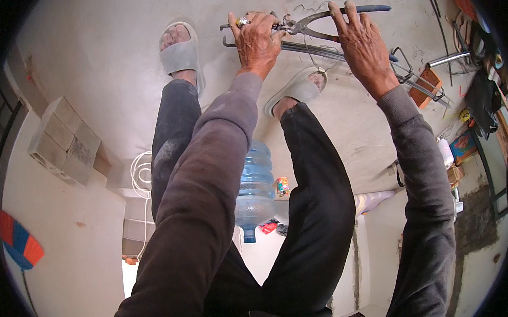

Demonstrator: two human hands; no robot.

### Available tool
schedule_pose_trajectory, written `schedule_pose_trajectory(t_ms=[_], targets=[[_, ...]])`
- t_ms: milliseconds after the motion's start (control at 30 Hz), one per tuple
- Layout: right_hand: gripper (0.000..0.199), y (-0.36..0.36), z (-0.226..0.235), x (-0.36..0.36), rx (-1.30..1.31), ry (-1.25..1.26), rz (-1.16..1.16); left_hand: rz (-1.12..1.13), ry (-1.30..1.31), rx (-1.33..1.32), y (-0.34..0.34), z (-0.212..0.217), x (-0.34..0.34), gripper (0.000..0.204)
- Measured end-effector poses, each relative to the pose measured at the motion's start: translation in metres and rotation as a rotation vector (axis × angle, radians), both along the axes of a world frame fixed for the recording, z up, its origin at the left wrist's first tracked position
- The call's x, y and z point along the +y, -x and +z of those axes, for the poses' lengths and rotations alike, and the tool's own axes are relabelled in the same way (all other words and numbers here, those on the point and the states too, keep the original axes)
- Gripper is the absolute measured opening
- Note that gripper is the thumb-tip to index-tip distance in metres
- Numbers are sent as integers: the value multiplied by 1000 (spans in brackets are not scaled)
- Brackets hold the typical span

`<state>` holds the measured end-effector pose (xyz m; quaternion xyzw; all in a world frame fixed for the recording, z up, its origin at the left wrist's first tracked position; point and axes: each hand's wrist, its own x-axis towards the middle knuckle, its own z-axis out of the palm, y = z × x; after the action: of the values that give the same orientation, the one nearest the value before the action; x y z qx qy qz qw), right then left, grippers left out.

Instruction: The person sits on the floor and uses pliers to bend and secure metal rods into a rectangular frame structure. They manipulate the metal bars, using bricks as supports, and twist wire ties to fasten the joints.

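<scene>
1. Pincers [299, 27]: out in front of you, over the pale floor [111, 56]. Long axis roughly left–right; head toward your left, handles spread toward your right.
2. Your right hand [365, 49]: fingers stretched wide across the handles, with hold of them; not drawn into a fist.
3. Your left hand [258, 44]: fingers curled beside the pincer head. What they pinch is hidden; cannot tell.
4. Key relation (judged): the head lies just right of your left fingertips, making left the nearer hand there.
5. Metal rods [310, 49] run on your body's side of the pincers, slanting toward you rightward; thin wire [306, 43] trails across them.
</scene>
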<state>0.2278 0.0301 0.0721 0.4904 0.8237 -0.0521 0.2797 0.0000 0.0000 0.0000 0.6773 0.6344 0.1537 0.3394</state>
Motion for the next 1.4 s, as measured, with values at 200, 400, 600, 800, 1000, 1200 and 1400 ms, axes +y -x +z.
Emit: schedule_pose_trajectory(t_ms=[200, 400, 600, 800, 1000, 1200, 1400], targets=[[64, 29, 33, 13, 73, 70, -72, 12, -9, -5, 6, 3, -7, 16], [58, 28, 32, 20, 86, -27, 35, 9, -14, -26, 5, 1, -4, 17], [41, 28, 38, 27, 177, -77, 48, 3, 10, -18, 5, 1, -2, 17], [23, 26, 40, 35, 136, -46, 146, -14, 40, 9, 3, -1, 0, 17], [21, 38, 52, 56, -43, -96, 507, -48, 0, 66, 3, 0, 0, 19], [21, 39, 53, 51, -26, -79, 421, -42, -28, 62, 0, 2, -1, 24], [21, 44, 61, 53, -62, -136, 495, -200, 159, -98, 27, -13, 13, 36]])
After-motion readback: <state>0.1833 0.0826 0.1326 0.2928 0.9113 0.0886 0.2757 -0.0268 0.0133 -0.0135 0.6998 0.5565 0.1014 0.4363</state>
